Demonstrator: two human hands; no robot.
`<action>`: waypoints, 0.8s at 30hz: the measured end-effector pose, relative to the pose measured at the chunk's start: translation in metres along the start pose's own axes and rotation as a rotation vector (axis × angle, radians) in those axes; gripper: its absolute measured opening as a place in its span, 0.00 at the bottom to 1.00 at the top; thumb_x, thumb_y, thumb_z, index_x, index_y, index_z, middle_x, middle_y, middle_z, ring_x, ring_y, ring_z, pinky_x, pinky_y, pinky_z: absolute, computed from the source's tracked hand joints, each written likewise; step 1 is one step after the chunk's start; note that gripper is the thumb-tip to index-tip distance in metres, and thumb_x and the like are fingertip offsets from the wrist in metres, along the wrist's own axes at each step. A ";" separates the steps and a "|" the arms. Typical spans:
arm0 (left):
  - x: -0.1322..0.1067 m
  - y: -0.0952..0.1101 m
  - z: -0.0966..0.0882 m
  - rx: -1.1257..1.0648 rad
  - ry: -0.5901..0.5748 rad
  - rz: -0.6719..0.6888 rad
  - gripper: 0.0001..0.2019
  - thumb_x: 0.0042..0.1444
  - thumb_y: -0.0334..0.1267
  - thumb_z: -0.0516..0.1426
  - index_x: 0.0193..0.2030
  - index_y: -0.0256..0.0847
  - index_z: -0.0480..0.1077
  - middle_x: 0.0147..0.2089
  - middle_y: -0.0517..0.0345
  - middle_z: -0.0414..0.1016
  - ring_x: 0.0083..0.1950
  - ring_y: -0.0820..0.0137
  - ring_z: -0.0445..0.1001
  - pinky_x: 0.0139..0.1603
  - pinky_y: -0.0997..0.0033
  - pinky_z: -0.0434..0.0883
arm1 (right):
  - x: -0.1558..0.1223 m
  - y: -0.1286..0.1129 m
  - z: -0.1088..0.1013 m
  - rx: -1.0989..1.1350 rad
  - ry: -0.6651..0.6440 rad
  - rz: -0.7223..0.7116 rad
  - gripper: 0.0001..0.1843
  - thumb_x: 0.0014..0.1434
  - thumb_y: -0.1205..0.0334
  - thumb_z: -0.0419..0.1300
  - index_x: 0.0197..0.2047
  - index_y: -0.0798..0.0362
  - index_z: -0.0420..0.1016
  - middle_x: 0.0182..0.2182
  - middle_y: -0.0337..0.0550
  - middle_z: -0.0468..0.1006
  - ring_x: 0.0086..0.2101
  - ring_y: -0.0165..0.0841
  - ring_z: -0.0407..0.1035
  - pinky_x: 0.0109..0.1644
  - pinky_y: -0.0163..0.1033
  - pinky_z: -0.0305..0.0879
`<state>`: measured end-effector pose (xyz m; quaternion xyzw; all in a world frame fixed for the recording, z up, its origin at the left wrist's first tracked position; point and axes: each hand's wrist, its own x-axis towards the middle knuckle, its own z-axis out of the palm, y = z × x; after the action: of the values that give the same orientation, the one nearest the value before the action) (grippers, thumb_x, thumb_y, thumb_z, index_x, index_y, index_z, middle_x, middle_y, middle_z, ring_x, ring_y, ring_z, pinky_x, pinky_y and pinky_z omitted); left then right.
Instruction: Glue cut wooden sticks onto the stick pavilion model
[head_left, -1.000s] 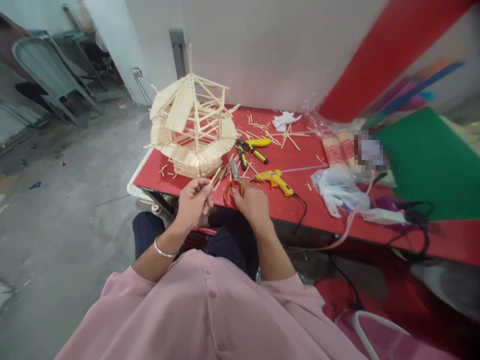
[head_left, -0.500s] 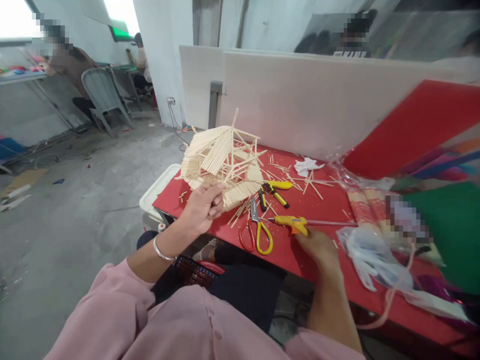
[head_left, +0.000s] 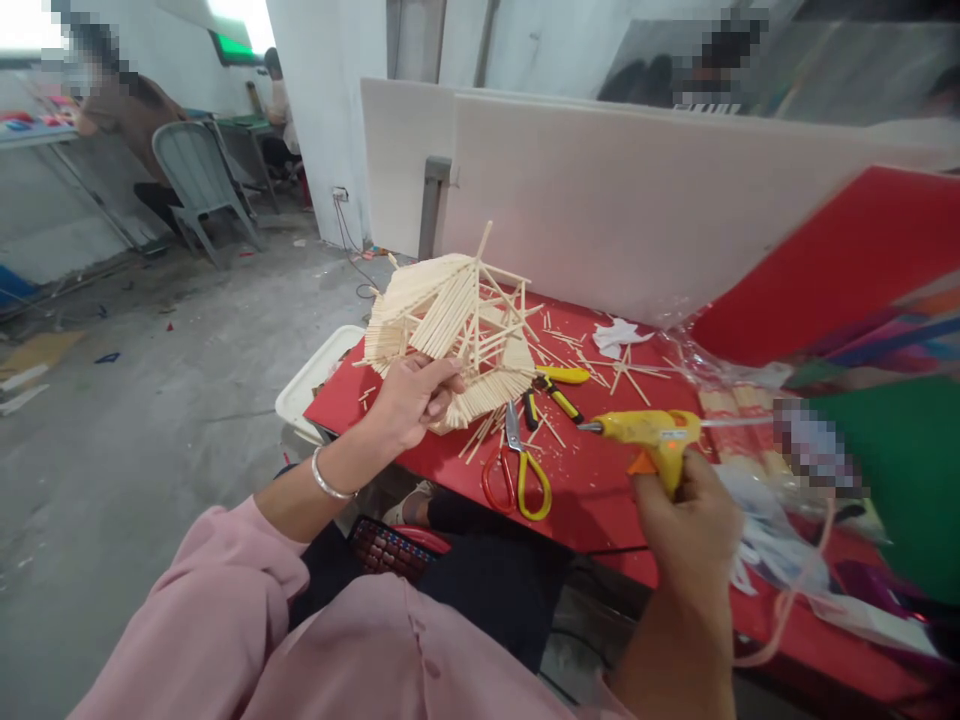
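Note:
A model house built of thin wooden sticks [head_left: 450, 325] stands on the left end of a red table [head_left: 592, 490]. My left hand [head_left: 412, 400] is closed at the model's near edge, pinching a small stick against it. My right hand [head_left: 686, 530] grips the handle of a yellow glue gun [head_left: 649, 432], lifted off the table with its nozzle pointing left toward the model. Red and yellow scissors [head_left: 517, 470] lie between my two hands.
Yellow-handled pliers [head_left: 551, 385] and loose sticks [head_left: 577, 345] lie behind the scissors. Clear plastic bags [head_left: 757, 520] and cables sit at the right, with green and red sheets behind. A white partition backs the table. A grey chair [head_left: 191, 175] and seated people are at far left.
My right hand let go of the scissors, reached right, took the glue gun and raised it off the table. My left hand moved up to the model's edge.

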<state>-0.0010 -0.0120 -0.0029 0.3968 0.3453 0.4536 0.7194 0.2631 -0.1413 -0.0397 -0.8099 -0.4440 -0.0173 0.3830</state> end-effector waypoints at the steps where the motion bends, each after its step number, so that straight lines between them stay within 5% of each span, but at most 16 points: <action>1: 0.001 0.002 -0.001 0.015 0.003 0.002 0.17 0.55 0.40 0.63 0.17 0.37 0.70 0.10 0.67 0.56 0.11 0.85 0.50 0.15 0.77 0.45 | 0.000 -0.005 0.001 0.023 -0.011 -0.016 0.13 0.47 0.47 0.56 0.27 0.46 0.59 0.19 0.33 0.60 0.22 0.30 0.55 0.29 0.39 0.52; 11: 0.003 0.012 -0.005 0.087 0.011 -0.002 0.17 0.53 0.40 0.63 0.17 0.38 0.71 0.11 0.62 0.61 0.11 0.84 0.51 0.13 0.77 0.43 | 0.006 -0.042 0.007 0.276 -0.159 -0.085 0.20 0.48 0.43 0.62 0.36 0.49 0.68 0.26 0.35 0.71 0.26 0.31 0.64 0.31 0.38 0.61; 24: 0.000 0.017 -0.005 0.056 -0.005 -0.020 0.14 0.50 0.39 0.65 0.18 0.37 0.72 0.16 0.59 0.70 0.11 0.84 0.54 0.12 0.78 0.43 | 0.004 -0.061 0.017 0.232 -0.149 -0.154 0.17 0.50 0.47 0.62 0.34 0.48 0.64 0.24 0.32 0.66 0.24 0.28 0.59 0.29 0.36 0.57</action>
<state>-0.0119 -0.0057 0.0101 0.4143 0.3600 0.4356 0.7134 0.2152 -0.1082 -0.0134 -0.7228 -0.5309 0.0649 0.4377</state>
